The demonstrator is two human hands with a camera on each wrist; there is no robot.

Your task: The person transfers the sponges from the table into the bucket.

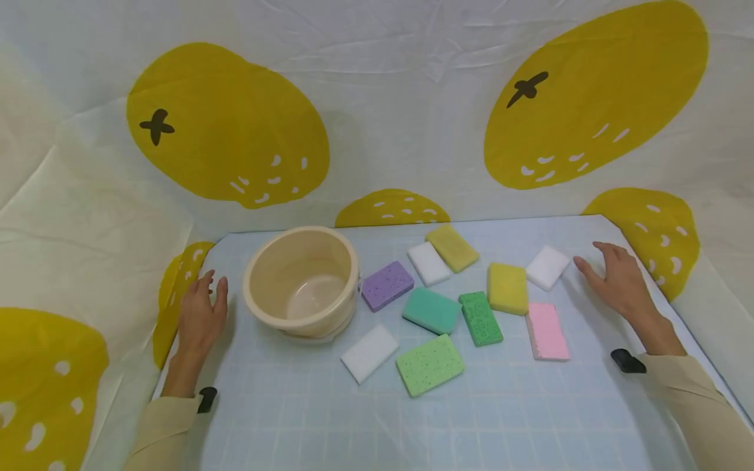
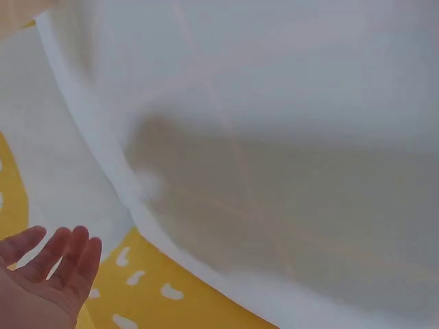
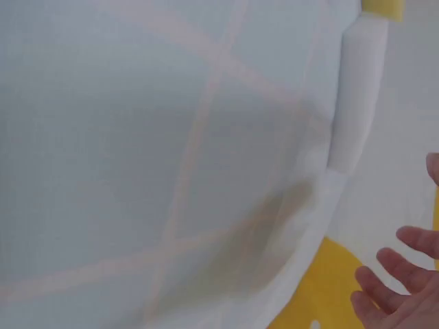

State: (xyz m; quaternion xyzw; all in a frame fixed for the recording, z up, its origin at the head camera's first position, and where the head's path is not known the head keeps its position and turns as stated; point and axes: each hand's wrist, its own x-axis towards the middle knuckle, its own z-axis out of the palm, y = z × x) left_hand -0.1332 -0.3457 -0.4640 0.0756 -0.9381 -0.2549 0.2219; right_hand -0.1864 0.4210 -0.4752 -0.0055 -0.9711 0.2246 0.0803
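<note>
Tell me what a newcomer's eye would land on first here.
First, probably, the oversized yellow fruit prints on the white cloth behind the table. Next, the scatter of coloured sponges across the table's middle and right, with a cream tub to their left. Last, the left hand and right hand, both holding nothing, framing it all at the table's sides.

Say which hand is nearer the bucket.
Left. The left hand is just left of the bucket, with a gap between them; the right hand is well to its right, beyond the sponges.
</note>
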